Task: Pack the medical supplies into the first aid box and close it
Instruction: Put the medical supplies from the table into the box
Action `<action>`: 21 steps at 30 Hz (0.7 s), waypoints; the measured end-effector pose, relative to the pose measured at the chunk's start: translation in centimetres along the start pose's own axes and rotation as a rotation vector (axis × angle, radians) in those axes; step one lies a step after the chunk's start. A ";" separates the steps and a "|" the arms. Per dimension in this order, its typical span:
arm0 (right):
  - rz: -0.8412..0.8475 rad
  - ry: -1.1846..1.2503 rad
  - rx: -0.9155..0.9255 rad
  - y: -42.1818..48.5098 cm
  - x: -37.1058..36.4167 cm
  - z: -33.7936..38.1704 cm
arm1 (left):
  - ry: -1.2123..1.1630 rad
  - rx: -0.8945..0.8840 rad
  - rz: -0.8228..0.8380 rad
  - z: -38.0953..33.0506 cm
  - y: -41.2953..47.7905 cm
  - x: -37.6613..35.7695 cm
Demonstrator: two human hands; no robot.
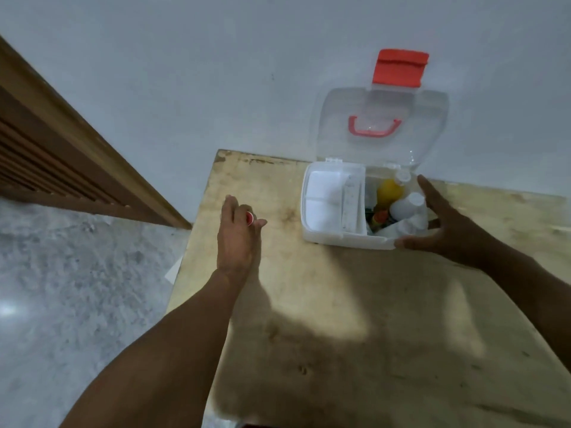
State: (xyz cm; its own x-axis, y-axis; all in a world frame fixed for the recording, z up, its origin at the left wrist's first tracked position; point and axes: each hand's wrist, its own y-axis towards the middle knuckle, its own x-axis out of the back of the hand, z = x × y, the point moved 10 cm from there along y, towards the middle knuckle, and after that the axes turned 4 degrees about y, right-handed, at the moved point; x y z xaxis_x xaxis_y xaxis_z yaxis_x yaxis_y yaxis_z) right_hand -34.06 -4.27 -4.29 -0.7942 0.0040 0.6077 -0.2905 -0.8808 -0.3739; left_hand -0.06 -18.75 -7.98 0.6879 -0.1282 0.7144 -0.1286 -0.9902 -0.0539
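Left fingers: those of the left hand (pixel 239 239) are curled, pinching a small red-and-white item (pixel 249 218) between fingertips and thumb. The hand hides most of it, so what it is and its long axis cannot be told.
Right fingers: those of the right hand (pixel 448 227) are spread straight and grip nothing. The thumb touches the front right corner of the first aid box (pixel 346 237); the index finger reaches along the right side toward the back corner.
Key relation: the box lies to the right of the left fingers and slightly farther from the person, apart from them, with bare tabletop (pixel 309 304) between.
Box axis: long side runs left to right, parallel to the wall (pixel 216 72).
Nearer compartment: the white tray (pixel 327 199) fills the left part of the box, the side closest to the left hand.
Farther compartment: the right part holds a yellow bottle (pixel 390 189), white bottles (pixel 405 206) and small dark and orange pieces too blurred to name.
Lid: the clear lid (pixel 340 118) stands upright against the wall, red latch (pixel 400 67) at the top.
Judged step: carry the pinched item rightward over the near rim and drop it in while the right hand steadies the box.
Risk: the right part looks crowded, so the item may sit high and foul the lid.
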 end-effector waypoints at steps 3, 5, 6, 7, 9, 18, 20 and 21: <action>0.003 0.038 0.010 0.1 0.0 -0.1 | -0.125 -0.072 -0.070 -1.6 0.0 0.9; 0.016 0.072 0.005 0.1 -0.1 -0.3 | -0.180 -0.039 -0.024 -2.3 0.7 1.2; 0.023 0.089 0.003 0.1 -0.2 -0.3 | -0.190 -0.033 0.008 -2.9 1.1 1.2; 0.028 0.105 0.007 0.0 -0.2 -0.2 | -0.154 -0.047 0.027 -3.6 1.4 1.2; 0.034 0.138 0.013 -0.3 -0.3 0.1 | -0.034 -0.126 0.003 -5.9 1.6 2.0; 0.068 0.138 0.179 -1.7 0.4 3.3 | 0.017 -0.234 -0.064 -14.9 0.2 2.3; 0.072 0.115 0.210 -1.7 0.5 3.7 | 0.058 -0.242 -0.059 -15.8 -0.3 1.5; 0.079 0.120 0.221 -1.7 0.5 3.9 | 0.083 -0.241 -0.050 -16.0 -0.6 1.1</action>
State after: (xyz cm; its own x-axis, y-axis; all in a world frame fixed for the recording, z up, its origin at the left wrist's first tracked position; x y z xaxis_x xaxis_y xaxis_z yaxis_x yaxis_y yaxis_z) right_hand -31.87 -4.60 -0.62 -0.8714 -0.0247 0.4899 -0.1118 -0.9625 -0.2472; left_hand -10.63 -17.39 4.01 0.6381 -0.0646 0.7672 -0.2693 -0.9522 0.1438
